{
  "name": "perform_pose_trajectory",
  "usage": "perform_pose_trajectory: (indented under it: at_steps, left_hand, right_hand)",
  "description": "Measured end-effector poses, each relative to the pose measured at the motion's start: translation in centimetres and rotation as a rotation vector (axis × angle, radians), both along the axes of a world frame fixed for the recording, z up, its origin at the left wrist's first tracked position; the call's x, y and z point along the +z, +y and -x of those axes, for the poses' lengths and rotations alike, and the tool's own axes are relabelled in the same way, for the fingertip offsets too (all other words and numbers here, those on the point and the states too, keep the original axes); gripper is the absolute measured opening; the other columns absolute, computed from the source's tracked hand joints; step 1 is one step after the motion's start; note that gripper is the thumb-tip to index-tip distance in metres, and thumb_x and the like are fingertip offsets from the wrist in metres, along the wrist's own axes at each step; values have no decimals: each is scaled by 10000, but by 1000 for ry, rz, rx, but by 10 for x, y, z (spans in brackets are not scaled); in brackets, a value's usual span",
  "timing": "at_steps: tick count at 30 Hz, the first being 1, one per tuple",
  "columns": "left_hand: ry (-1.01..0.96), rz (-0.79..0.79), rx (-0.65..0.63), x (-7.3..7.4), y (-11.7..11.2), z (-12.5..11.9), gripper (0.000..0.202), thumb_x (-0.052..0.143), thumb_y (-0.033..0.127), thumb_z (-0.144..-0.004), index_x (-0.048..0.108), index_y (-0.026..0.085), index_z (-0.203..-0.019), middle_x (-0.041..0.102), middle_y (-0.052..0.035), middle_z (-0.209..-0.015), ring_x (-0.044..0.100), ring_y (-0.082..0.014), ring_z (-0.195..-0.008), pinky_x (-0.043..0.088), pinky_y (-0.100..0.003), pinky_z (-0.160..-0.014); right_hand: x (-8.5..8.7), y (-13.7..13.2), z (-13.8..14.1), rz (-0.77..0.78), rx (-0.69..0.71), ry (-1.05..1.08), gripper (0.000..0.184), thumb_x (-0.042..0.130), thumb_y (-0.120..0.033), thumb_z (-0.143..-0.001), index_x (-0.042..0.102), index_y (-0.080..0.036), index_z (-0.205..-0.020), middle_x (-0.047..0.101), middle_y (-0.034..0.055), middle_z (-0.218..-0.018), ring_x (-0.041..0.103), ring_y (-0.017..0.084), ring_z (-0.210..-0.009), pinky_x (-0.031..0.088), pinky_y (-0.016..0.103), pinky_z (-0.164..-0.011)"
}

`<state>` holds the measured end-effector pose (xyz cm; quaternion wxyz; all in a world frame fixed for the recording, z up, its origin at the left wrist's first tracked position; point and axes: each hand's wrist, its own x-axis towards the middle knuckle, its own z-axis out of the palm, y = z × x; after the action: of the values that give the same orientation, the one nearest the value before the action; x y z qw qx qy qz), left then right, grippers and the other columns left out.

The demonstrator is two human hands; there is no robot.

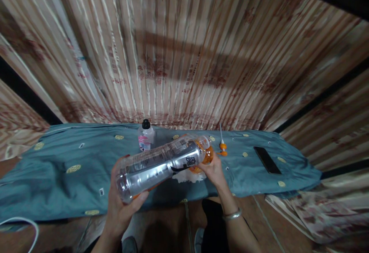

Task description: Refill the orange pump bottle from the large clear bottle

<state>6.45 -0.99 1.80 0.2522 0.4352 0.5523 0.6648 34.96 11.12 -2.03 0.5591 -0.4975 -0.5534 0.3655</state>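
In the head view, the only one, I see the big clear bottle held on a slant above the teal cloth that covers the bench. The left hand has its fingers wrapped round the base end, which points toward the person. The neck end leans over to meet an orange container, which the fingers of the right hand are gripping just below that neck. I take this to be a transfer, one vessel tipped toward the other, though I can't tell whether anything is flowing. Beneath lies a ragged white patch; paper or spill, I can't say.

An orange pump top with its tube lies near the right hand, a phone farther right, and a black-capped bottle stands behind. To my mind the next move calls for matched openings, a steady right hand and a careful tilt from the left; a slip could drip onto the cloth.
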Motion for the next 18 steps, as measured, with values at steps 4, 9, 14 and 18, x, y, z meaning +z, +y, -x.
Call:
perform_pose_trajectory:
  at_steps: [4,9,14,18]
  left_hand:
    - [-53,7,-35,0,0,-2,971,973,722,-753,649,300,-1566,805,-105,-1450,780,-385,-1331,601,-558,-1215]
    - [-64,7,-32,0,-1,-3,901,955,617,-804,647,303,-1591,805,-99,-1456,788,-363,-1327,612,-529,-1209]
    - [-59,11,-39,2,-2,-4,938,952,656,-801,642,303,-1612,801,-97,-1451,777,-354,-1344,604,-498,-1219]
    - [-63,21,-48,1,-2,-4,1003,938,711,-809,600,291,-1655,792,-103,-1477,777,-363,-1351,611,-494,-1206]
  right_hand:
    - [0,0,0,-13,-2,-24,588,979,-402,-670,771,-238,-1195,915,97,-1169,875,347,-1071,712,473,-990]
    - [-1,0,-1,-19,7,-43,593,975,-421,-691,762,-237,-1213,914,104,-1165,876,351,-1064,721,480,-967]
    - [-3,0,0,-18,0,-12,601,980,-417,-675,758,-238,-1204,909,104,-1163,877,359,-1079,726,494,-983]
    - [-2,0,0,-8,-1,-21,614,970,-404,-676,762,-233,-1227,909,103,-1172,878,352,-1084,726,479,-986]
